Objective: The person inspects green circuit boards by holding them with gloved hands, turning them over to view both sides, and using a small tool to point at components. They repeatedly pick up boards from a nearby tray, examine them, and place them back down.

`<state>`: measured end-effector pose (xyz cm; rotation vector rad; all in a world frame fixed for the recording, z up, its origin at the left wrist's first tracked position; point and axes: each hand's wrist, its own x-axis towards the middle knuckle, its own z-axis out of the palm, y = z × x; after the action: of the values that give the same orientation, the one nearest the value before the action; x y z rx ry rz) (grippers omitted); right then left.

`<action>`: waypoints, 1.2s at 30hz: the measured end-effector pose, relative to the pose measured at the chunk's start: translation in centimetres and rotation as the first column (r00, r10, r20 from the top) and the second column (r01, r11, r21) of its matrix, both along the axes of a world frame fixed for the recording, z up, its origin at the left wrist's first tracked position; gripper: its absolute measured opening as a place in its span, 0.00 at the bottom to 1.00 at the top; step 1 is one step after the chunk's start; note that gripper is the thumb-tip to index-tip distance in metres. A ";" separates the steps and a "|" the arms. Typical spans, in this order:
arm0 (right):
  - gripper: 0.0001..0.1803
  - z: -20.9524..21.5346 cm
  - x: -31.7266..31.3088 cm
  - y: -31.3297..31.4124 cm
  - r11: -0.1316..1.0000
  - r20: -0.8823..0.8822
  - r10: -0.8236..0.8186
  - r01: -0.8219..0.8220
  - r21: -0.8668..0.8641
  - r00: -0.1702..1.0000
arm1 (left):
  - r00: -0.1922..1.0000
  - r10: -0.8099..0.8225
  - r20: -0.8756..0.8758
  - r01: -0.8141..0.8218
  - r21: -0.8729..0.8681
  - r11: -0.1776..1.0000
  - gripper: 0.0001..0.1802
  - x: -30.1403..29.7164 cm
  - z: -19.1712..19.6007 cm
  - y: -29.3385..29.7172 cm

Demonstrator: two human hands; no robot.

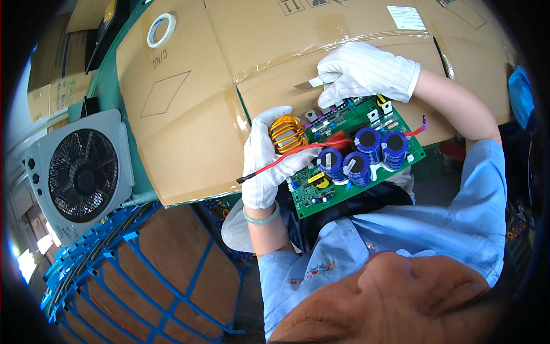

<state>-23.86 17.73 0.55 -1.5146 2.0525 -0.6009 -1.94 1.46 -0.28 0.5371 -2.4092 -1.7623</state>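
Note:
A green circuit board point(344, 198) is tilted over the front edge of the cardboard, with several large blue capacitors point(395, 150) standing on it. My left hand point(262, 172), in a white glove, grips the board's left side next to a copper-wound coil point(288, 133). A red wire point(298, 150) with a black tip runs from the board across this hand. My right hand point(366, 71), also gloved, is closed around a small knife point(310, 85), its blade pointing left above the board's far edge. The fingers on the knife are partly hidden by the glove's own folds.
Flattened cardboard point(189, 126) covers the green table, and a roll of tape point(161, 30) lies on it at the far left. A grey box fan point(83, 172) stands at the left. Below it is a blue wire rack point(166, 307) with brown panels.

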 end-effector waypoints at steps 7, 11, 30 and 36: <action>0.26 1.5 -2.2 2.9 0.996 0.208 -0.090 0.086 0.028 0.974 | 1.000 -0.005 0.010 0.005 -0.037 0.999 0.44 0.1 -0.9 -0.5; 0.26 1.2 -2.1 3.4 0.996 0.037 -0.086 0.087 -0.018 0.996 | 0.999 0.010 0.047 -0.010 0.001 1.000 0.43 0.0 -0.6 -0.5; 0.27 -0.4 -2.4 3.6 0.996 -0.159 -0.058 0.046 -0.082 0.986 | 0.998 0.023 0.062 -0.025 0.027 0.999 0.46 -0.1 -0.3 0.1; 0.24 3.1 0.4 4.8 0.990 0.472 -0.087 0.129 -0.058 0.877 | 0.998 0.026 0.051 -0.026 -0.008 1.000 0.48 0.2 -0.4 0.0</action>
<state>-23.49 22.49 3.69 -1.1565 1.7534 -1.0061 -1.79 1.49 -0.66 0.6166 -2.4299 -1.7491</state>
